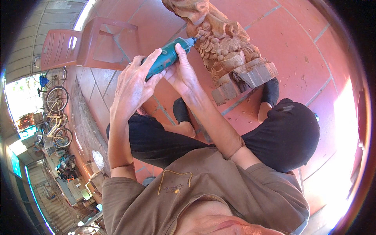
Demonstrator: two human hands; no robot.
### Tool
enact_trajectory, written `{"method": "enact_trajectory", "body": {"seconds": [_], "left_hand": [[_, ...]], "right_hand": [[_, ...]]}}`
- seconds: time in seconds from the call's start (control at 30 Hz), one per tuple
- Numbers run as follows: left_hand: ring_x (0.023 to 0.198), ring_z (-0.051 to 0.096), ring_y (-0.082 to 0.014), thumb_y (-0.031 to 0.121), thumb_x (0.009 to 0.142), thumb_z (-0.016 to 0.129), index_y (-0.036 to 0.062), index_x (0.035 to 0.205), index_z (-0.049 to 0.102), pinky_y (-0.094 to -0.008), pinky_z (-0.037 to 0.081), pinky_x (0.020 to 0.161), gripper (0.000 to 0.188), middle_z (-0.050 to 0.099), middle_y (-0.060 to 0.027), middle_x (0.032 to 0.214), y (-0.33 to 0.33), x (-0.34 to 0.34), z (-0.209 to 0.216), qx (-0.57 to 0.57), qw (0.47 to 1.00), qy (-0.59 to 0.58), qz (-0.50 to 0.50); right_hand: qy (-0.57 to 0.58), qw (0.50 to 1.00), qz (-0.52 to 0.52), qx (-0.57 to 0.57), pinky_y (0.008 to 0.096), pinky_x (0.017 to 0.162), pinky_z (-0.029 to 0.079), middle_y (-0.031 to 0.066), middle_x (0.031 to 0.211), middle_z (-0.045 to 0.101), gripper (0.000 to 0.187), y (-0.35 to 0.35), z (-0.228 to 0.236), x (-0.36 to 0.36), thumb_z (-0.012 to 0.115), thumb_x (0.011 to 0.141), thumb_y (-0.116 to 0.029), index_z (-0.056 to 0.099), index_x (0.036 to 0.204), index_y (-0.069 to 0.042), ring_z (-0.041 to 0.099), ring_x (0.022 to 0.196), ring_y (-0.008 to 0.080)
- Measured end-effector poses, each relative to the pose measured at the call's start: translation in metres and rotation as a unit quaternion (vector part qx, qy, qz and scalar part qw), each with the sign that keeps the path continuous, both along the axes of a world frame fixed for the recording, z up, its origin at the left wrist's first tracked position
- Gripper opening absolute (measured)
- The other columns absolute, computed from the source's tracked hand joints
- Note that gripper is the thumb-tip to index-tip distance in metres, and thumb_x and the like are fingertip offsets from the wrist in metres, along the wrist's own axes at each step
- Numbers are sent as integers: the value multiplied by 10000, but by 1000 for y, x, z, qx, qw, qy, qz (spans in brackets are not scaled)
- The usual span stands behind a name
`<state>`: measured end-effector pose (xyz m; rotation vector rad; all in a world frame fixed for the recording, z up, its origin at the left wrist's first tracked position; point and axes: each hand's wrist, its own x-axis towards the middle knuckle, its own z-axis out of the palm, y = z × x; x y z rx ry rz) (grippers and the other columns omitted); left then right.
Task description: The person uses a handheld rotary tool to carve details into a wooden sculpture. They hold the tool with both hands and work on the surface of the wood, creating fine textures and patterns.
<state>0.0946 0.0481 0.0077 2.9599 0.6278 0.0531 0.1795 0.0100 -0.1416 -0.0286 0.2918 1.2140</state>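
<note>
A green rotary tool (166, 58) with a grey nose is held in both my hands, tilted up and to the right. My left hand (135, 84) wraps round its body from the left. My right hand (181, 74) grips it from the right, with the thumb lying along its side near the front. The tool's thin bit meets or nearly meets a brown wood carving (219, 43); whether it touches I cannot tell. Rounded balls and overlapping coin-like discs cover this part of the carving. Its rough blocky base (248, 80) points toward me, and its far end runs out of view.
My knees and feet in black socks flank the carving's base. A reddish-brown plastic chair (90, 47) is at the far left. Red floor tiles (290, 51) carry scattered wood chips. Bicycles (56, 100) and a cluttered bench (74, 188) are farther left.
</note>
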Motion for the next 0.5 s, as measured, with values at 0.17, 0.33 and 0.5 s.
{"method": "enact_trajectory", "body": {"seconds": [0.17,0.33,0.5], "left_hand": [[927,661,-362,153,822,737,130,1373,543,-434,525,797,585,623,-183,1070,1,0,1,-4,1000,-5,-3],[926,658,-362,152,813,745,140,1374,543,-434,519,792,596,620,-180,1068,1,-2,1,-8,1000,0,10],[921,660,-364,149,811,745,141,1374,542,-435,520,790,598,624,-180,1066,1,-1,2,-7,1000,-3,5]], "right_hand": [[-2,1000,-4,2,412,949,533,76,1081,596,481,0,4,0,659,921,-445,499,1182,-75,621,1005,200],[5,1000,8,-15,414,951,532,76,1083,586,485,0,6,-1,663,916,-452,504,1176,-76,619,1000,202],[0,1000,4,-8,417,947,536,85,1093,578,497,1,4,-1,670,911,-454,502,1179,-70,620,994,209]]}}
